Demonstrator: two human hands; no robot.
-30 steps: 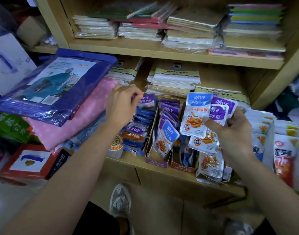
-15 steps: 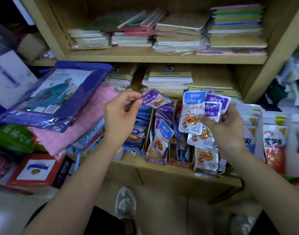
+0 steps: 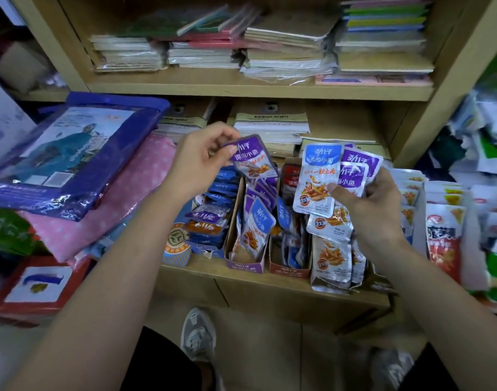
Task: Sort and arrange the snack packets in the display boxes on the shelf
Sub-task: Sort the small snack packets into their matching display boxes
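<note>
Purple foil snack packet (image 3: 251,158) hangs pinched in the left hand (image 3: 199,162) above the matching purple cardboard display box (image 3: 243,265), probably its home, while the right hand (image 3: 374,204) clamps fanned spare packets (image 3: 319,179).

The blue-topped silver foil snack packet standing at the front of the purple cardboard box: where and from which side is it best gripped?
Probably pinch the blue top edge of the blue-topped silver foil snack packet from above. It stands leaning in the purple cardboard display box; its lower end sits inside, walls close both sides, only the top is free.
</note>
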